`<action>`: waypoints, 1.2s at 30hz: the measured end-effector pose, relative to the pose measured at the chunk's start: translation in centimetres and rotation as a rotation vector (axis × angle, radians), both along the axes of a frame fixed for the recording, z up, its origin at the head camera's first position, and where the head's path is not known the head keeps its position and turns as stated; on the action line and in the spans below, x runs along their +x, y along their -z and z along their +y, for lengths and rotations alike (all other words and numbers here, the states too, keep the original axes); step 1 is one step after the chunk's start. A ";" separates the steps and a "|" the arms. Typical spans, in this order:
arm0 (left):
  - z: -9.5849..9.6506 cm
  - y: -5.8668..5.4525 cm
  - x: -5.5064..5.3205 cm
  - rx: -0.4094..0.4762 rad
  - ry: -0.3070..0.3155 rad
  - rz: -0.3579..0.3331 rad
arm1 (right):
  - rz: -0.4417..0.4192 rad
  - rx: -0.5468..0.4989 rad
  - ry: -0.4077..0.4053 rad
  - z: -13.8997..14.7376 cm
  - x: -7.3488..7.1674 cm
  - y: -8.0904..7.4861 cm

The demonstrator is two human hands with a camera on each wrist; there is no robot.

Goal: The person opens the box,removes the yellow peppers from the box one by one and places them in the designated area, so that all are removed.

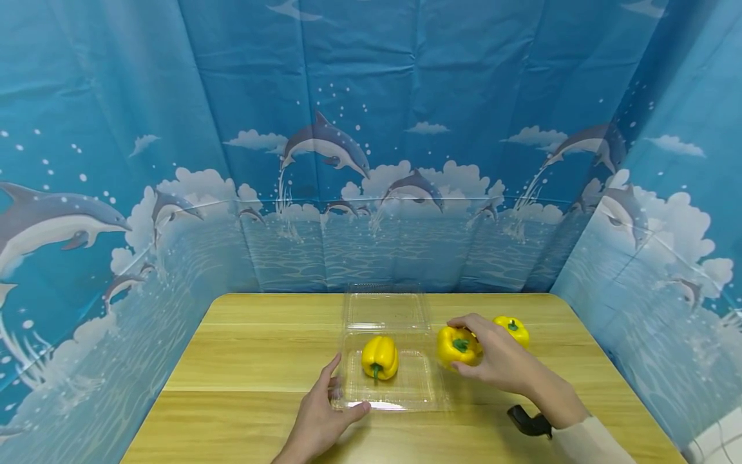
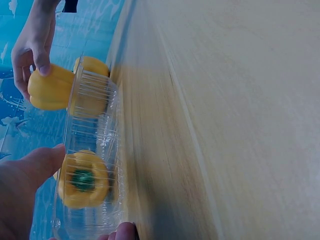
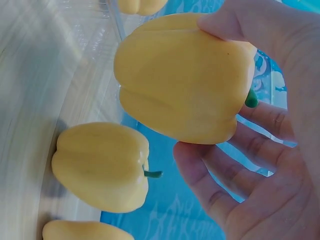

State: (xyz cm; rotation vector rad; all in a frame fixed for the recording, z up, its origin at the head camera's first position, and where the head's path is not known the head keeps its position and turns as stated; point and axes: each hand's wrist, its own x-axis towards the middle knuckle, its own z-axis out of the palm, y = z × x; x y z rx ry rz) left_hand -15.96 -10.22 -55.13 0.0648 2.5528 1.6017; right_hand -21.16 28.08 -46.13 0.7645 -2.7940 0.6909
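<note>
My right hand (image 1: 505, 362) grips a yellow bell pepper (image 1: 452, 351) by its sides, thumb and fingers spread round the green stem end. This pepper is raised beside the right edge of a clear plastic clamshell container (image 1: 414, 385). Inside the container lies another yellow bell pepper (image 1: 379, 353), its stem toward me. At the container's front left corner, my left hand (image 1: 321, 415) holds it, with the thumb (image 2: 47, 162) at the top rim and fingertips low by the table. The hinged lid (image 1: 385, 310) lies open at the back.
On the wooden table (image 1: 249, 361), a yellow pepper (image 1: 514, 331) sits behind my right hand. The right wrist view has a pepper (image 3: 100, 167) below the held one and part of another (image 3: 85, 231) at the bottom edge. A dolphin-print curtain (image 1: 371, 251) surrounds the table.
</note>
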 end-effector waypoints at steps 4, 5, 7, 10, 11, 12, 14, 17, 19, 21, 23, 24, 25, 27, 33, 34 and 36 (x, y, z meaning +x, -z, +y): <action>0.1 -0.1 0.0 -0.012 -0.004 0.001 | 0.005 0.001 0.003 0.4 0.3 0.0; 0.1 -0.1 0.0 -0.016 -0.005 -0.001 | 0.005 0.002 0.004 0.5 0.3 0.0; 0.1 -0.1 0.0 -0.020 -0.006 -0.006 | 0.004 0.004 0.005 0.7 0.4 0.1; 0.1 -0.1 -0.1 -0.021 -0.008 -0.013 | -0.004 0.005 0.009 1.0 0.5 0.2; 0.1 -0.1 -0.1 -0.022 -0.008 -0.015 | -0.008 0.005 0.012 1.1 0.5 0.3; 0.1 -0.1 -0.1 -0.021 -0.008 -0.016 | -0.010 0.006 0.014 1.2 0.5 0.3; 0.1 -0.1 -0.1 -0.020 -0.009 -0.014 | -0.015 0.007 0.018 1.5 0.6 0.5; 0.1 -0.1 -0.1 -0.018 -0.009 -0.010 | -0.013 0.011 0.019 1.8 0.6 0.8; 0.1 -0.1 -0.1 -0.018 -0.010 -0.007 | -0.015 0.013 0.017 2.0 0.6 0.9; 0.1 -0.1 -0.1 -0.018 -0.011 -0.007 | -0.019 0.018 0.016 2.2 0.7 1.1; 0.2 -0.1 -0.1 -0.020 -0.013 -0.007 | -0.027 0.024 0.013 2.4 0.7 1.3; 0.2 -0.1 -0.1 -0.020 -0.014 -0.007 | -0.030 0.026 0.011 2.4 0.7 1.3; 0.2 -0.1 -0.1 -0.020 -0.014 -0.007 | -0.032 0.028 0.009 2.5 0.7 1.4; 0.2 -0.1 -0.1 -0.021 -0.015 -0.005 | -0.033 0.030 0.003 2.6 0.7 1.5; 0.2 -0.1 0.0 -0.021 -0.013 0.003 | -0.029 0.032 -0.003 3.0 0.8 2.0; 0.2 -0.1 0.0 -0.021 -0.012 0.004 | -0.030 0.033 -0.002 3.0 0.8 2.0; 0.2 -0.1 0.0 -0.023 -0.012 0.005 | -0.031 0.038 0.001 3.1 0.9 2.2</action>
